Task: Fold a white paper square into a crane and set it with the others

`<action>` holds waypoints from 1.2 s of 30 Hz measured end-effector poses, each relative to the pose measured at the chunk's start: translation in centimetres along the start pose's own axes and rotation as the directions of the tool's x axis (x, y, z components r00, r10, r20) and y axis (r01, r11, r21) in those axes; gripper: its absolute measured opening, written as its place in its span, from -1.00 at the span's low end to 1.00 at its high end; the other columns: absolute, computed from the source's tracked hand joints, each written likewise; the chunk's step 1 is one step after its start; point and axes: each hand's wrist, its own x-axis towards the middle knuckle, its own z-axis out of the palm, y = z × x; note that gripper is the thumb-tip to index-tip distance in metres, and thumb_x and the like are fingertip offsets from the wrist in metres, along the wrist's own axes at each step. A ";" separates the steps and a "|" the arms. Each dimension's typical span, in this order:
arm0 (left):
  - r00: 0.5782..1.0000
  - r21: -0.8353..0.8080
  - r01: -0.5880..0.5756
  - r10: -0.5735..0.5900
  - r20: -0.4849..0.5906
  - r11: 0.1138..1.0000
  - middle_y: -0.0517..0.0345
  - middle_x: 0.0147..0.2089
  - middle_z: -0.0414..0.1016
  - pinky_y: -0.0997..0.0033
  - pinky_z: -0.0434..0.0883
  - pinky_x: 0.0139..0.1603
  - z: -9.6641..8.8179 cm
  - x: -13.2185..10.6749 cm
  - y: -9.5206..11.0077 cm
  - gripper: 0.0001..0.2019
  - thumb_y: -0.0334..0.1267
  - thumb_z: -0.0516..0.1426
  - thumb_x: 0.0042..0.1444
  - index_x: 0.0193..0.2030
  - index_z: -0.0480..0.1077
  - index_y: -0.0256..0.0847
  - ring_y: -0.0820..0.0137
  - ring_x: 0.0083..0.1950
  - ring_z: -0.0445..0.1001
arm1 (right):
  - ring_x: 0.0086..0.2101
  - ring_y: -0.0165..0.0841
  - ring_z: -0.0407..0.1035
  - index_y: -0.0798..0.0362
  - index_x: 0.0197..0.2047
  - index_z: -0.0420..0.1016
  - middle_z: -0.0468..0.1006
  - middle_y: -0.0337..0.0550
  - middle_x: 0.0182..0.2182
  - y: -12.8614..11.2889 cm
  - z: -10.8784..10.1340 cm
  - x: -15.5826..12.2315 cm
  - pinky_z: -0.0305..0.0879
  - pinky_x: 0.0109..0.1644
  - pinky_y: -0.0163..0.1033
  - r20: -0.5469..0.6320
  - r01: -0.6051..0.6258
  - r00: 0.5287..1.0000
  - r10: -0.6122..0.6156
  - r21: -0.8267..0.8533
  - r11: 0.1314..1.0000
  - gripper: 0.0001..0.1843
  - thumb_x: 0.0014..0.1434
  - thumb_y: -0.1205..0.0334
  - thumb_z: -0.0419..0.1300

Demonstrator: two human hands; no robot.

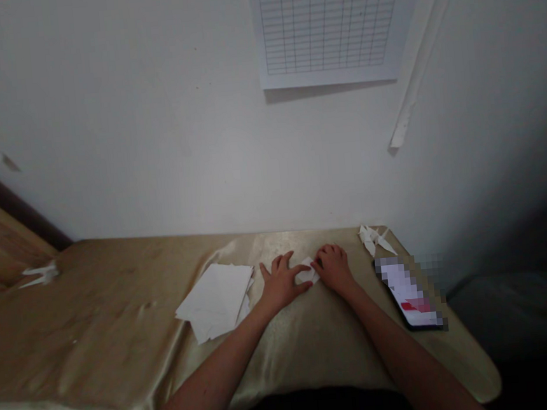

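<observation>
Nearest to me, the person's two bare forearms reach in over a table (97, 322) covered in shiny, gold-tan cloth, creased towards the left. Beside the right forearm lies a phone (409, 301), dark-edged, its screen lit; I make out a pale display with a red patch low down, but the picture there is blocked up into squares and any wording is beyond reading. Across from it, left of the hands, is a loose stack of white paper (218, 293), corners out of line, the top sheet plain.

Between the hands a small piece of folded white paper (308, 277) lies on the cloth. The left hand (279, 284) is spread, thumb and index finger apart, their tips at the paper's left side. The right hand (334, 267) curls over its right side; whether those fingers pinch it I cannot tell.

Further back, beyond the phone, sit pointed folded-paper shapes (375, 239), and another white folded piece (42, 273) lies at the far left, near a wooden panel (3, 235). On the pale wall (153, 145) behind hangs a sheet (329, 28) printed with a ruled grid of rows and columns, its top cut off from view.
</observation>
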 end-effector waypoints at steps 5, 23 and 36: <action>1.000 0.026 -0.006 0.005 0.008 1.000 0.23 0.54 0.02 -0.65 -0.29 0.33 -0.2 0.0 -0.1 -0.53 0.22 0.23 0.13 0.19 0.42 0.45 -0.18 0.50 -0.03 | 0.09 -0.08 0.23 0.02 -0.12 0.52 0.48 0.02 -0.01 0.4 0.6 -0.1 0.05 0.21 0.03 -0.042 -0.030 0.999 0.030 0.006 1.000 -0.79 0.30 0.08 0.18; 1.000 0.051 -0.010 0.009 0.009 0.999 0.17 0.53 0.06 -0.67 -0.26 0.31 -0.2 0.1 -0.3 -0.50 0.28 0.20 0.11 0.21 0.40 0.47 -0.16 0.51 -0.02 | 0.08 -0.14 0.26 -0.05 -0.08 0.53 0.45 -0.04 0.03 1.4 0.8 -0.1 0.03 0.25 0.00 -0.015 -0.008 1.000 0.009 0.059 0.998 -0.83 0.30 0.15 0.17; 1.000 0.054 0.001 -0.002 0.021 0.999 0.19 0.54 0.03 -0.68 -0.26 0.30 -0.1 0.0 -0.4 -0.51 0.28 0.19 0.13 0.22 0.38 0.49 -0.17 0.51 -0.04 | 0.08 -0.17 0.28 -0.02 -0.15 0.59 0.49 -0.06 0.02 2.1 0.9 0.2 0.04 0.25 -0.05 0.002 -0.026 1.000 0.026 0.141 0.990 -0.80 0.33 0.19 0.13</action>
